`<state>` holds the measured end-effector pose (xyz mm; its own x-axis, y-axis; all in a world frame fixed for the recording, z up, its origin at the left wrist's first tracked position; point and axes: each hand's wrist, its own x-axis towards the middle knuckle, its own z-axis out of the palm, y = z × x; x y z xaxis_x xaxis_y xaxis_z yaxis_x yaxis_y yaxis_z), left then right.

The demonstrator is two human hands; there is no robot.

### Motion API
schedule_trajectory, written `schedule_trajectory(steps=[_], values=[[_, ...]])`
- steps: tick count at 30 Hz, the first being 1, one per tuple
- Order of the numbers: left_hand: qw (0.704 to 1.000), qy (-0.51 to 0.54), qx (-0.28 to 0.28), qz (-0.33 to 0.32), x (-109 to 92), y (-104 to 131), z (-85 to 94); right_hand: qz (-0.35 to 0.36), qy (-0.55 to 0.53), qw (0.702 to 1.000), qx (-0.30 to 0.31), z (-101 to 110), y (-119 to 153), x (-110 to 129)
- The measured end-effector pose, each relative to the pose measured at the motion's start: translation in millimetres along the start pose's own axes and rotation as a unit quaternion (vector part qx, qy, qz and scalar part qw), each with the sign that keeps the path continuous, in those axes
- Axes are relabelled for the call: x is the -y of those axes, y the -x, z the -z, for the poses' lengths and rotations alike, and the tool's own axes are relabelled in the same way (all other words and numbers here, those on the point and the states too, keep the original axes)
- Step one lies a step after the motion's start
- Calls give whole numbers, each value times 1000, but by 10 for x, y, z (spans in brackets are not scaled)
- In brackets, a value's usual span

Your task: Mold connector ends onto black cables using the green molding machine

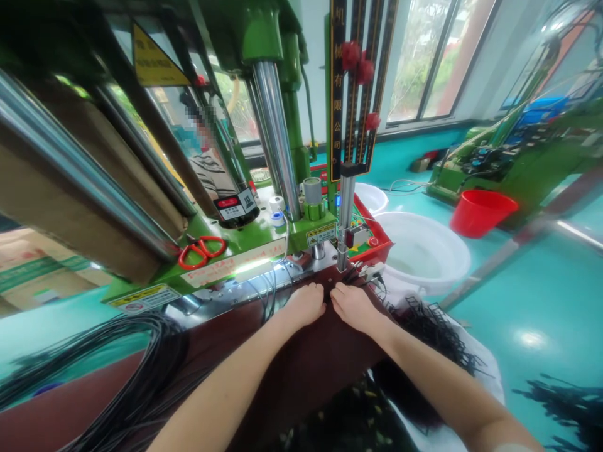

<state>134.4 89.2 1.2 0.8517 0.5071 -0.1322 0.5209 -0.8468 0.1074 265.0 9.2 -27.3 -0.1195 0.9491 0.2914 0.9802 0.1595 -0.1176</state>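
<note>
My left hand (pixel 307 304) and my right hand (pixel 351 306) are close together over the dark red table (pixel 301 370), just in front of the green machine (pixel 311 229). Both have curled fingers pressed together. A small dark thing shows between the fingertips, too small to make out. Thin black cables (pixel 269 289) hang over the machine's metal edge, left of my left hand. Beyond my right hand are white and black connectors (pixel 373 272) with wires.
A bundle of black cables (pixel 157 351) lies at the left of the table. Red-handled scissors (pixel 202 252) rest on the machine. At the right are black pieces (pixel 436 333) on a white sack, a white tub (pixel 424 251) and a red bucket (pixel 481 213). A person (pixel 211 172) is behind the machine.
</note>
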Motion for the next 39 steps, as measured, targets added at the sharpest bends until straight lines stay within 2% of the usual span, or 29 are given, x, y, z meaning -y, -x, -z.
schedule_trajectory(steps=[4, 6, 7, 8, 9, 10, 12, 13, 14, 15, 16, 17, 18, 20, 22, 25, 26, 27, 30, 31, 32, 34, 36, 39], values=[[998, 44, -1, 33, -35, -30, -7, -13, -77, 997, -13, 137, 159, 67], [996, 73, 2, 42, -6, -23, -4, -51, -183, 981, -29, 196, 281, 109], [994, 100, 13, 39, 19, -9, 7, -88, -256, 962, -36, 215, 340, 125], [987, 156, 34, 33, 47, 14, 27, -135, -337, 931, -39, 227, 392, 136], [968, 242, 62, 24, 74, 46, 57, -188, -422, 886, -40, 232, 433, 141], [932, 350, 94, 13, 96, 89, 98, -236, -504, 830, -41, 232, 459, 141], [815, 560, 151, -8, 107, 195, 199, -280, -662, 694, -43, 235, 466, 132], [757, 631, 169, -14, 91, 255, 249, -268, -728, 629, -51, 244, 448, 126], [721, 670, 177, -13, 60, 316, 289, -240, -780, 574, -64, 262, 420, 122], [698, 693, 181, -3, 16, 377, 312, -206, -817, 533, -77, 292, 384, 121], [682, 709, 180, 14, -39, 438, 315, -176, -839, 507, -89, 331, 347, 125], [670, 720, 177, 33, -101, 501, 295, -156, -849, 494, -104, 378, 312, 135], [658, 730, 175, 53, -165, 567, 253, -151, -850, 492, -114, 429, 285, 151], [633, 750, 177, 77, -290, 713, 116, -162, -834, 516, -109, 526, 267, 206], [599, 771, 205, 76, -405, 879, -44, -166, -810, 560, -57, 593, 305, 296], [560, 788, 250, 52, -580, 1098, -223, -127, -778, 614, 47, 618, 436, 478], [547, 802, 236, 49, -642, 1143, -253, -118, -770, 623, 75, 607, 483, 540], [532, 821, 199, 50, -703, 1169, -268, -120, -764, 626, 100, 589, 527, 595], [482, 871, 57, 74, -856, 1149, -261, -168, -754, 621, 135, 522, 605, 691], [485, 870, 22, 83, -888, 1126, -253, -186, -750, 622, 128, 508, 611, 697], [500, 862, -6, 88, -912, 1105, -246, -200, -748, 623, 112, 504, 607, 692], [545, 833, -41, 89, -937, 1074, -238, -222, -742, 629, 69, 533, 576, 660], [581, 807, -64, 87, -947, 1057, -234, -240, -715, 656, 31, 606, 533, 619], [606, 786, -73, 97, -952, 1019, -215, -249, -665, 704, 10, 720, 487, 568]])
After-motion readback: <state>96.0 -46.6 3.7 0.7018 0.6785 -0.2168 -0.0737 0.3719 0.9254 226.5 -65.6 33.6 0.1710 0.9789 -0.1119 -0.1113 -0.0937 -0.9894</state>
